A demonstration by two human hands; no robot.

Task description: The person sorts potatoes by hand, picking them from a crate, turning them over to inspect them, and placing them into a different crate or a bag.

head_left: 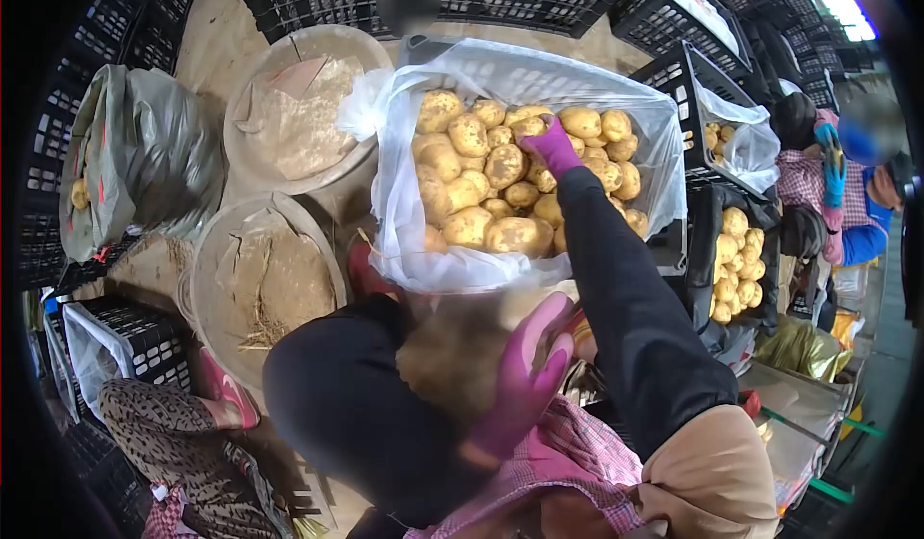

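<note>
A black crate lined with clear plastic (674, 192) holds many yellow-brown potatoes (505, 166). Over its upper middle my right hand (553, 146), in a purple glove, has its fingers round a potato (528, 129) among the others. My left hand (525, 375), in a pink-purple glove, is below the crate's near edge, close to my lap. Its fingers are apart, and nothing shows between them.
Two round tubs (226, 58) (207, 322) stand left of the crate, beside a grey-green sack (173, 154). More black crates (520, 0) line the back. Bagged potatoes (739, 265) sit at the right. A gloved co-worker (833, 188) is far right; another person's patterned leg (159, 414) is lower left.
</note>
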